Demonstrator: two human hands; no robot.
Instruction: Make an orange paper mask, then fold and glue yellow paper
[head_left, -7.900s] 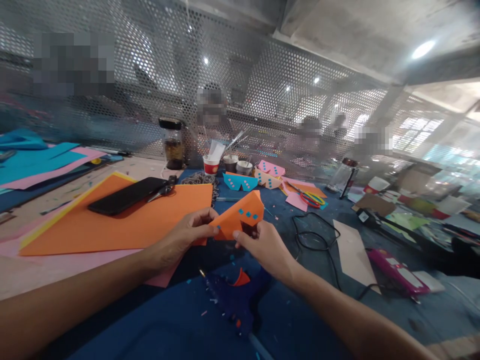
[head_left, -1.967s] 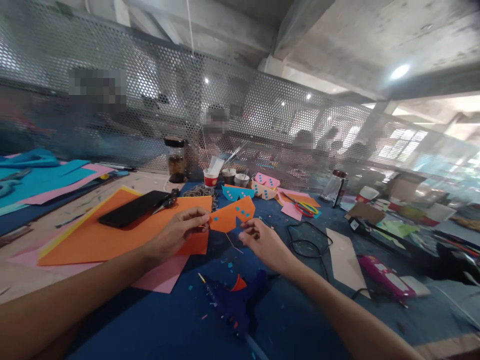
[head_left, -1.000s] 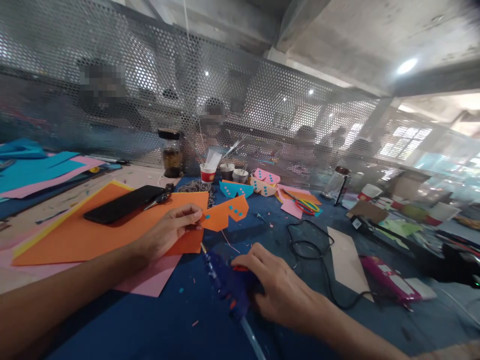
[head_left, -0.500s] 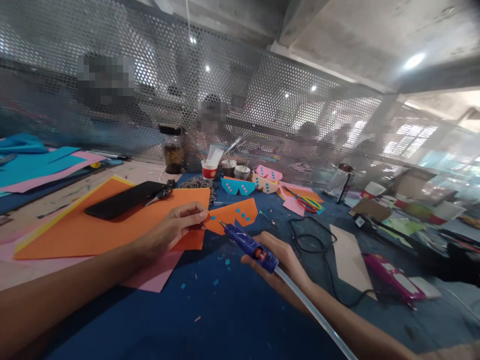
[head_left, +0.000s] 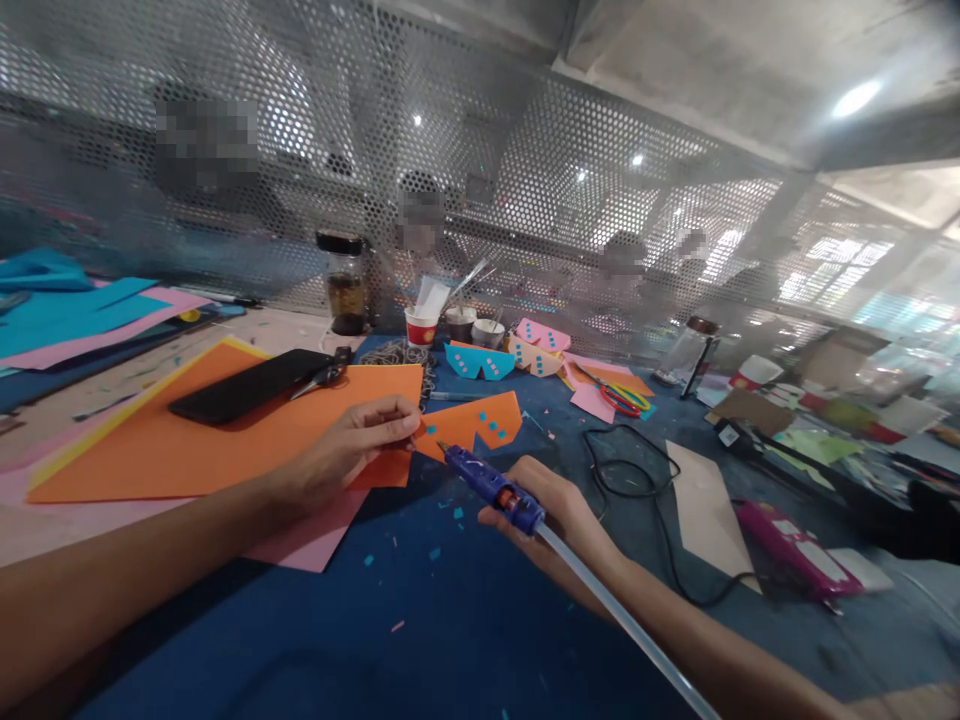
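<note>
Between thumb and fingers, my left hand (head_left: 375, 440) pinches the left end of an orange paper cutout (head_left: 491, 418) with a notch in its lower edge and small blue squares stuck on it. My right hand (head_left: 559, 505) is wrapped round a blue glue gun (head_left: 491, 485); a long clear glue stick (head_left: 615, 610) runs out of its back end. The gun's nozzle points at the cutout's lower left part; whether it touches the paper I cannot tell. Similar notched cutouts in blue (head_left: 480, 362), peach (head_left: 536, 358) and pink (head_left: 546, 334) stand farther back.
Orange paper sheets (head_left: 225, 450) bear a black phone (head_left: 251, 385) and small dark scissors (head_left: 324, 372). Paper cups (head_left: 421, 328), a jar (head_left: 346, 290) and coloured scissors (head_left: 622, 400) are at the back. A black cable (head_left: 660, 535) and a magenta device (head_left: 799, 550) lie to the right.
The camera view has shifted slightly. My left hand still pinches the orange cutout, and the glue gun's nozzle stays close to its lower left part.
</note>
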